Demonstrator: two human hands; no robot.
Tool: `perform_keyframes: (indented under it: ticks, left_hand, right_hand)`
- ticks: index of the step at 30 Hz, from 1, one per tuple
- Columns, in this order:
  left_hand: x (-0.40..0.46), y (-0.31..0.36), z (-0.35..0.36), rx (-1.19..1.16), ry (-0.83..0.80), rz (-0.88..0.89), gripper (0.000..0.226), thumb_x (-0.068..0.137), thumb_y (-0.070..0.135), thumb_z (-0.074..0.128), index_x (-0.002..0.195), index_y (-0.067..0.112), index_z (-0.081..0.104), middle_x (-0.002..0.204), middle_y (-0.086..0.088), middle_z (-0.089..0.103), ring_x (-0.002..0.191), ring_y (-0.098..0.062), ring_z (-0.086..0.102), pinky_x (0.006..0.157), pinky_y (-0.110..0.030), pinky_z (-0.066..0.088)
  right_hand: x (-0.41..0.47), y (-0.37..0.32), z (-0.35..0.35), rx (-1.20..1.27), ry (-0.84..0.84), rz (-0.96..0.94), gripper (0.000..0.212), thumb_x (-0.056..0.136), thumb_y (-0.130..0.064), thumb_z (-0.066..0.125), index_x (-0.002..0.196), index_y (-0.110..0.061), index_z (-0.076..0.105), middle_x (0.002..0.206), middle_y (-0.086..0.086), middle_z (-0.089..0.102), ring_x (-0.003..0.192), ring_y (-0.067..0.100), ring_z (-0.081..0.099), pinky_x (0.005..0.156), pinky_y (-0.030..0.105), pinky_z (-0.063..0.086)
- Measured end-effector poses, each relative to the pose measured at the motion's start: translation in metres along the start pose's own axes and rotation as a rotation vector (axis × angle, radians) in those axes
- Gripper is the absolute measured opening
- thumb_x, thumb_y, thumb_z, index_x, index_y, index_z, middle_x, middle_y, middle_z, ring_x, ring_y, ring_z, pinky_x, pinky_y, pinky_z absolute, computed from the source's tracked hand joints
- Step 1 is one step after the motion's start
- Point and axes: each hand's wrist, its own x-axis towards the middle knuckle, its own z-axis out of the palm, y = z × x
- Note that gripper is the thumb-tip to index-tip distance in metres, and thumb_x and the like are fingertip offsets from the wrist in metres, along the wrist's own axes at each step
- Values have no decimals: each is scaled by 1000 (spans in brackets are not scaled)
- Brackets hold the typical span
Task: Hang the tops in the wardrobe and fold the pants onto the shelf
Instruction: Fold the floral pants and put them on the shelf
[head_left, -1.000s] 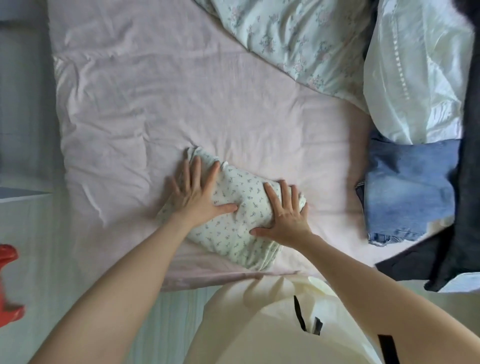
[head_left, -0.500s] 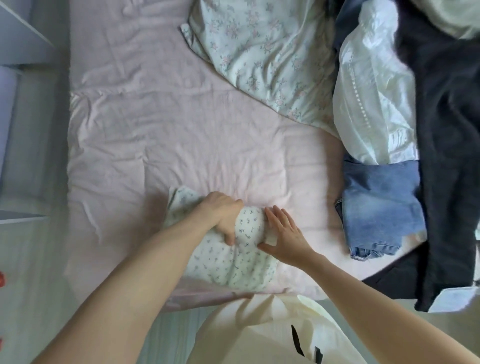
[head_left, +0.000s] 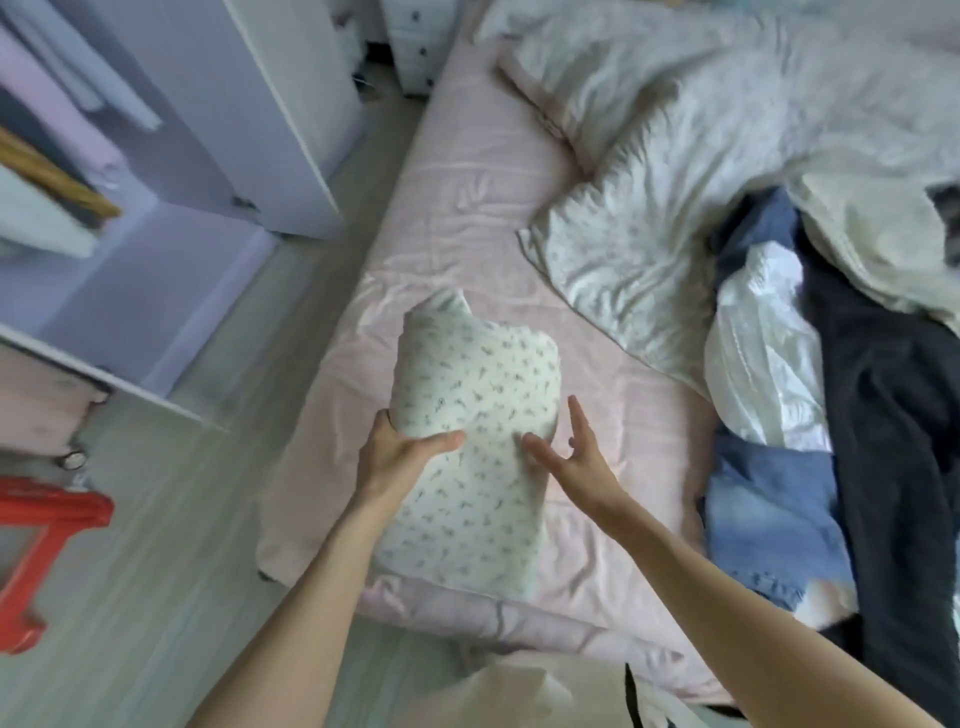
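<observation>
The folded floral pants (head_left: 478, 415), white with small dark sprigs, are lifted off the pink bed (head_left: 467, 208). My left hand (head_left: 400, 457) grips their left edge, thumb on top. My right hand (head_left: 571, 452) is spread open beside the bundle's right side, fingertips at the cloth. On the bed's right side lie folded blue jeans (head_left: 769, 514), a white top (head_left: 763, 358) and a dark garment (head_left: 898, 467). The open wardrobe (head_left: 171, 249) stands at the left, with clothes hanging inside.
A floral duvet (head_left: 675, 182) covers the bed's far half. A red stool (head_left: 36, 540) stands on the wooden floor at the left. The wardrobe door (head_left: 291, 104) is swung out toward the bed. A white dresser (head_left: 415, 41) stands beyond the bed.
The pants were pressed flat on the bed by both hands; now my left hand has picked them up. The view has swung left toward the wardrobe.
</observation>
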Motion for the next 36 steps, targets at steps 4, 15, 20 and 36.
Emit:
perform_keyframes:
  ticks: [4,15,20,36]
  left_hand:
    - [-40,12,-62,-361,0,17,59,47,37,86,101,28,66,92,10,73,82,-10,70,65,-26,54]
    - [-135,-62,-333,-684,16,-18,84,40,60,81,114,27,62,106,2,72,102,-18,65,81,-37,50]
    - [-154,-97,-439,-805,64,23,86,42,63,83,117,27,58,104,3,72,98,-14,66,75,-36,52]
    - [-51,-48,-561,1051,242,453,100,57,45,72,137,35,13,69,11,43,57,-9,44,47,-24,32]
  right_hand:
    - [-18,-65,44,283,-289,-101,66,74,-47,72,129,-43,36,125,-8,59,108,13,62,82,32,55]
    - [-98,-196,293,241,-764,-96,57,78,-46,66,127,-22,51,117,4,67,107,24,64,86,37,53]
    - [-127,-231,394,326,-806,-99,57,72,-31,67,126,-20,50,114,8,67,103,28,65,75,37,56]
    - [-41,-329,515,-1673,-426,-1391,120,68,-70,57,142,-29,-27,156,-4,-15,141,21,-24,110,57,-18]
